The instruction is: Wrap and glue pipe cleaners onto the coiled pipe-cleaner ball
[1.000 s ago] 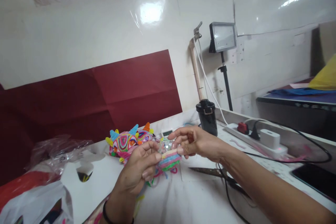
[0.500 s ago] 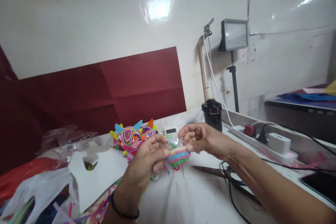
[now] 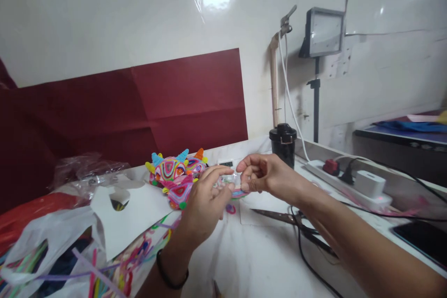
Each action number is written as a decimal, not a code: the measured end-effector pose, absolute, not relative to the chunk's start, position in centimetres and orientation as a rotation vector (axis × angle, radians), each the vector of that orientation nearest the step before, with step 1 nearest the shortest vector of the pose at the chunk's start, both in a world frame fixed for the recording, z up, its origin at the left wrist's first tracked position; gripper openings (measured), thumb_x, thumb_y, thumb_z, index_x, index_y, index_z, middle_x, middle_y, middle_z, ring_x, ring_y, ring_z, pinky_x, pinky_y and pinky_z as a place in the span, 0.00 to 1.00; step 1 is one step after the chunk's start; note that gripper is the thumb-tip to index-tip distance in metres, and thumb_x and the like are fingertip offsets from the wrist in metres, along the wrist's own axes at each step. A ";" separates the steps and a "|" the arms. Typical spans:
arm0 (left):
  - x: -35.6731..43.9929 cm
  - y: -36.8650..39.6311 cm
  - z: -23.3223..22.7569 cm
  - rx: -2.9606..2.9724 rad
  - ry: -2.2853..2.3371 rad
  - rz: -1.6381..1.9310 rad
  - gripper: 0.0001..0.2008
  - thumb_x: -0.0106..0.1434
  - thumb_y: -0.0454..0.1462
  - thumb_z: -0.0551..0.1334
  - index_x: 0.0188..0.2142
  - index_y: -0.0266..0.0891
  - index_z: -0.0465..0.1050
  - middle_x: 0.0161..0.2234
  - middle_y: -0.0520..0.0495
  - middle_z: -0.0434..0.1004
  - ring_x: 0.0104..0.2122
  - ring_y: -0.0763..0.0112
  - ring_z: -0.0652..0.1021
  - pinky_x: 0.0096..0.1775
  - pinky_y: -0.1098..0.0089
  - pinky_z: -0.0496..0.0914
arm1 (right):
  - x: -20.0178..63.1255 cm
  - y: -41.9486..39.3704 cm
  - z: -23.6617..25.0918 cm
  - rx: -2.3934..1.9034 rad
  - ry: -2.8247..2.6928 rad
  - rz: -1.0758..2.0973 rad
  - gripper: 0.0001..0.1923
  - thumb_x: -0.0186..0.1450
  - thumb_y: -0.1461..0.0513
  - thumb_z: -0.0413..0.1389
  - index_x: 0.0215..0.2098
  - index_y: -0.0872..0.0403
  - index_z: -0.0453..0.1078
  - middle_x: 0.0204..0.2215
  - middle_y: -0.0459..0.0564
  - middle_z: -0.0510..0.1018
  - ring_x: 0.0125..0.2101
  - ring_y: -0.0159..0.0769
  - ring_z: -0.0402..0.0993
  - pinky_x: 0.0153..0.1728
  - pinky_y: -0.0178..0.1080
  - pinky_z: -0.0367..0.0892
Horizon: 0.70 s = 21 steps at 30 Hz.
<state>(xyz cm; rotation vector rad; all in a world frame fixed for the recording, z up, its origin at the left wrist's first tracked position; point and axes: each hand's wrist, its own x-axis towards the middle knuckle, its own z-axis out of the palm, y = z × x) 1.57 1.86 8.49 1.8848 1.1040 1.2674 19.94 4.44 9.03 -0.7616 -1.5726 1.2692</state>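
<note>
Between my hands is a small striped piece of fuzzy pipe cleaners (image 3: 239, 193) in pastel colours, largely covered by my fingers. My left hand (image 3: 207, 202), a black band on its wrist, pinches its left end with the thumb, the other fingers reaching over the top. The right end is pinched between thumb and curled fingers of my right hand (image 3: 265, 174). Just behind my left hand sit colourful pipe-cleaner animal heads (image 3: 170, 170) with blue and orange horns. A pink curl (image 3: 231, 208) shows below the held piece. Scissors (image 3: 274, 215) lie to the right.
At left lie a white cut-out sheet (image 3: 139, 209), plastic bags (image 3: 45, 233) and loose pipe cleaners (image 3: 139, 249). A black lidded cup (image 3: 283, 144), a power strip (image 3: 349, 184), cables and a phone (image 3: 422, 242) occupy the right. A lamp (image 3: 326, 32) stands behind.
The striped piece has tipped, so less of its striped face shows. My left fingers have stretched over it. The view has shifted, and a pointed tip now shows at the bottom edge.
</note>
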 end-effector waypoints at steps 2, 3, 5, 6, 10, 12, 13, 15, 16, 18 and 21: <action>1.7 1.8 8.5 1.885 1.105 1.244 0.12 0.58 0.37 0.64 0.43 0.41 0.74 0.19 0.55 0.68 0.11 0.79 0.63 0.15 0.76 0.55 | 19.7 4.3 9.0 -0.766 -1.581 1.272 0.15 0.45 0.67 0.65 0.31 0.55 0.68 0.19 0.41 0.75 0.21 0.28 0.70 0.25 0.34 0.63; 1.8 1.8 8.5 1.870 1.117 1.213 0.12 0.57 0.37 0.64 0.42 0.41 0.74 0.19 0.56 0.67 0.11 0.80 0.62 0.14 0.76 0.53 | 19.6 4.2 8.9 -0.768 -1.583 1.273 0.15 0.45 0.67 0.65 0.30 0.55 0.68 0.19 0.41 0.75 0.21 0.29 0.71 0.25 0.34 0.64; 1.7 1.9 8.7 1.822 1.153 1.139 0.10 0.55 0.36 0.65 0.39 0.40 0.73 0.18 0.58 0.65 0.11 0.81 0.60 0.13 0.77 0.50 | 19.4 4.1 8.8 -0.768 -1.594 1.275 0.15 0.45 0.67 0.64 0.30 0.55 0.68 0.19 0.41 0.75 0.21 0.30 0.71 0.26 0.35 0.65; 1.6 1.9 8.8 1.795 1.166 1.110 0.10 0.54 0.36 0.65 0.37 0.40 0.73 0.20 0.57 0.66 0.11 0.82 0.60 0.13 0.77 0.50 | 19.3 4.1 8.8 -0.768 -1.600 1.272 0.15 0.45 0.68 0.64 0.30 0.55 0.68 0.19 0.41 0.76 0.21 0.30 0.72 0.26 0.36 0.66; 1.2 2.3 9.0 1.770 1.186 1.041 0.09 0.50 0.36 0.67 0.33 0.38 0.74 0.26 0.53 0.70 0.13 0.82 0.63 0.14 0.78 0.52 | 18.9 4.0 8.3 -0.757 -1.629 1.249 0.14 0.45 0.68 0.62 0.30 0.55 0.68 0.19 0.42 0.76 0.21 0.31 0.72 0.26 0.36 0.67; 1.1 2.4 9.0 1.785 1.195 1.021 0.08 0.50 0.36 0.67 0.31 0.38 0.73 0.23 0.54 0.69 0.13 0.81 0.63 0.14 0.78 0.53 | 18.8 4.1 8.1 -0.739 -1.647 1.243 0.14 0.46 0.68 0.63 0.30 0.55 0.68 0.19 0.42 0.76 0.22 0.31 0.73 0.27 0.36 0.67; 1.1 2.4 9.0 1.790 1.208 1.020 0.07 0.50 0.36 0.67 0.30 0.38 0.73 0.21 0.55 0.68 0.13 0.82 0.63 0.15 0.78 0.52 | 18.8 4.1 8.0 -0.730 -1.660 1.247 0.13 0.46 0.68 0.63 0.31 0.55 0.69 0.20 0.42 0.76 0.23 0.31 0.73 0.28 0.36 0.67; 1.1 2.4 9.0 1.798 1.228 1.036 0.08 0.49 0.36 0.68 0.29 0.37 0.72 0.18 0.57 0.65 0.13 0.82 0.60 0.15 0.79 0.51 | 18.8 4.3 7.9 -0.717 -1.693 1.250 0.13 0.47 0.67 0.64 0.32 0.56 0.70 0.20 0.42 0.76 0.22 0.29 0.72 0.27 0.35 0.66; 1.1 2.4 9.1 1.804 1.226 1.045 0.08 0.48 0.36 0.68 0.28 0.37 0.72 0.17 0.58 0.64 0.12 0.83 0.59 0.14 0.79 0.51 | 18.9 4.3 8.0 -0.713 -1.712 1.249 0.13 0.48 0.67 0.64 0.33 0.56 0.70 0.21 0.42 0.76 0.22 0.29 0.71 0.26 0.34 0.65; 1.0 2.5 9.2 1.795 1.196 1.069 0.08 0.48 0.36 0.69 0.26 0.37 0.72 0.15 0.59 0.61 0.12 0.83 0.58 0.14 0.78 0.51 | 19.1 4.5 8.1 -0.710 -1.741 1.237 0.13 0.49 0.66 0.65 0.33 0.56 0.70 0.22 0.43 0.76 0.22 0.28 0.70 0.24 0.33 0.63; 0.8 2.6 9.2 1.724 1.156 1.091 0.07 0.49 0.35 0.68 0.26 0.37 0.71 0.13 0.60 0.59 0.11 0.83 0.57 0.14 0.78 0.50 | 19.6 4.6 8.4 -0.734 -1.748 1.224 0.12 0.51 0.65 0.64 0.34 0.56 0.70 0.22 0.43 0.76 0.22 0.28 0.69 0.22 0.32 0.62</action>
